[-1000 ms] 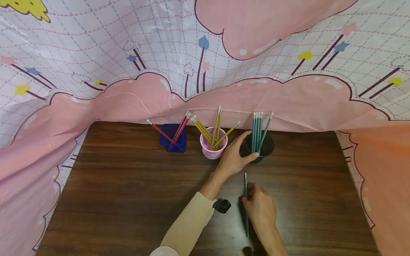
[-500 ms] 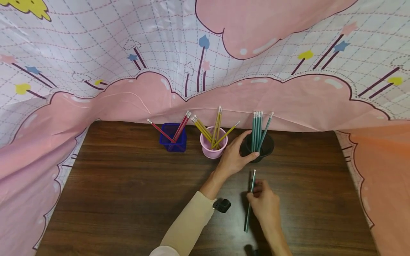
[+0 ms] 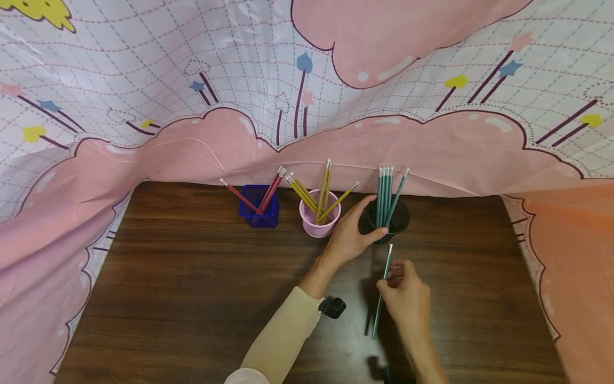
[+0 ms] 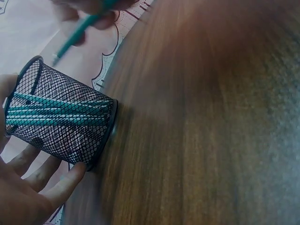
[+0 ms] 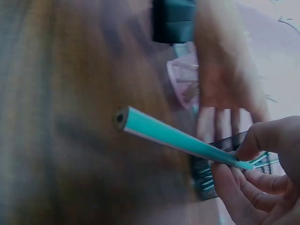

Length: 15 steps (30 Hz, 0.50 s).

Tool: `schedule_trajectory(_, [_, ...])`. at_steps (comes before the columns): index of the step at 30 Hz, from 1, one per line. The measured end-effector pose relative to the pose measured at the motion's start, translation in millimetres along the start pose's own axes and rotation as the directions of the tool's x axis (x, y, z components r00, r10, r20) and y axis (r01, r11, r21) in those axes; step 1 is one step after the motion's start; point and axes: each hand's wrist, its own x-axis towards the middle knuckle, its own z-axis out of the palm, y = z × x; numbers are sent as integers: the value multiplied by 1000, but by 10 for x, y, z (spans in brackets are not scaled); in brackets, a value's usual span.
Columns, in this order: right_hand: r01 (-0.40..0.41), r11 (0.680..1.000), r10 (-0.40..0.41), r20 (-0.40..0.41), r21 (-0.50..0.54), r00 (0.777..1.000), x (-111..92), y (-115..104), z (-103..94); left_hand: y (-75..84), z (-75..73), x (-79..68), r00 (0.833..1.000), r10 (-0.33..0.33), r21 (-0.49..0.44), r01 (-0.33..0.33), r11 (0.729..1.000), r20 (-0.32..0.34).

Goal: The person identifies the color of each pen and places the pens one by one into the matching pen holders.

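Observation:
The black mesh pencil cup stands upright at the back right of the table, with several green pencils in it. My left hand holds the cup from its left side, fingers and thumb spread about its wall. Nearer the front, my right hand pinches a green pencil between thumb and fingers. That pencil is tilted, its white eraser end toward the cup and a little short of it. In the right wrist view, the flat unsharpened end of the pencil points back to the camera.
A pink cup of yellow pencils stands just left of my left hand. Further left is a blue square holder with red pencils. A patterned cloth hangs behind the wooden table.
My right hand has lifted the green pencil and carried it forward and slightly right, toward the black mesh cup, tilting it. My left hand keeps its place at the cup.

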Motion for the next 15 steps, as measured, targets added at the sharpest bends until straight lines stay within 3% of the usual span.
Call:
schedule_trajectory(6, [13,1000,-13,-41,2,999,89,-141,-176,-12,0,7,1000,16,7,-16,1000,-9])
schedule_trajectory(15, [33,999,-31,-103,17,994,223,-256,-334,9,-6,-1,1000,-13,-17,13,1000,4])
